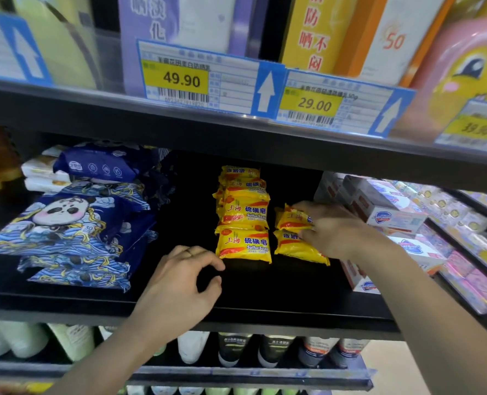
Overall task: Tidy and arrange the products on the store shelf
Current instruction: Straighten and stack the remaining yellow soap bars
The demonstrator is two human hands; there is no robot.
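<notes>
Yellow sulfur soap packs lying in row running front to back, mid-shelf, on black shelf. Second, shorter row of two soap packs sitting just right of it. Right hand resting over shorter row, fingers curling onto rear pack, pinching its edge. Left hand hovering just left of front pack, fingers loosely curled, holding nothing. Blue panda-print wipe packs stacking at left; white boxed soaps at right. Price tags hanging on shelf above.
</notes>
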